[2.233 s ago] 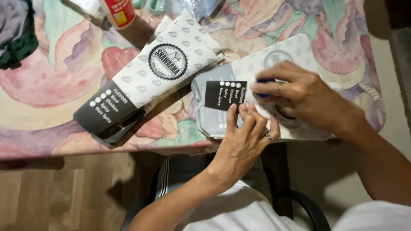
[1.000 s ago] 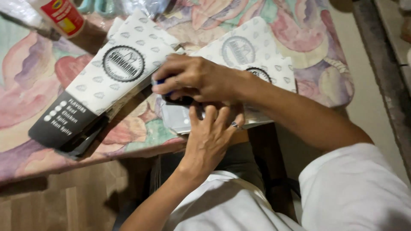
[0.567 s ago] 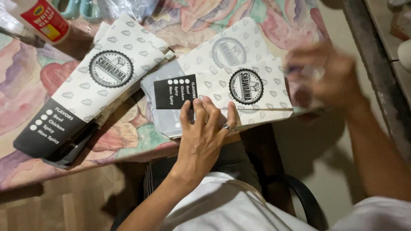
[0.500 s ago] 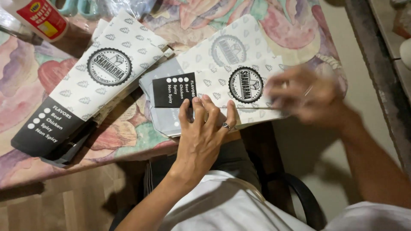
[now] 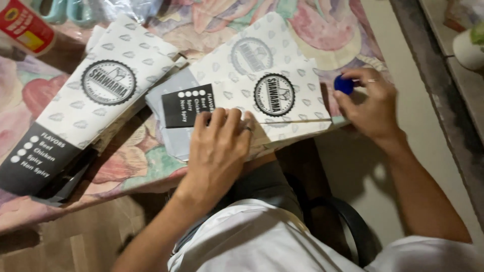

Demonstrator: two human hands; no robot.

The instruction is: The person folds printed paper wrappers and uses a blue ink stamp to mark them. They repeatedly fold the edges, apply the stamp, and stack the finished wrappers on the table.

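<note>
My left hand (image 5: 218, 146) lies flat, fingers spread, on a stack of white patterned paper sleeves (image 5: 262, 95) with a round black emblem and a black end panel, near the table's front edge. My right hand (image 5: 370, 108) is at the stack's right end, at the table edge, fingers pinched on a small round blue object (image 5: 344, 84). What the blue object is I cannot tell.
A second pile of the same paper sleeves (image 5: 96, 100) lies to the left on the floral tablecloth (image 5: 141, 166). A red-labelled bottle (image 5: 22, 25) and teal scissors handles (image 5: 65, 10) sit at the back left. A dark chair (image 5: 348, 221) is below me; a ledge (image 5: 448, 85) runs at right.
My right hand has moved off the sleeves, swung out to the right and come back to the stack's right end with the blue object. My left hand stayed pressed on the stack.
</note>
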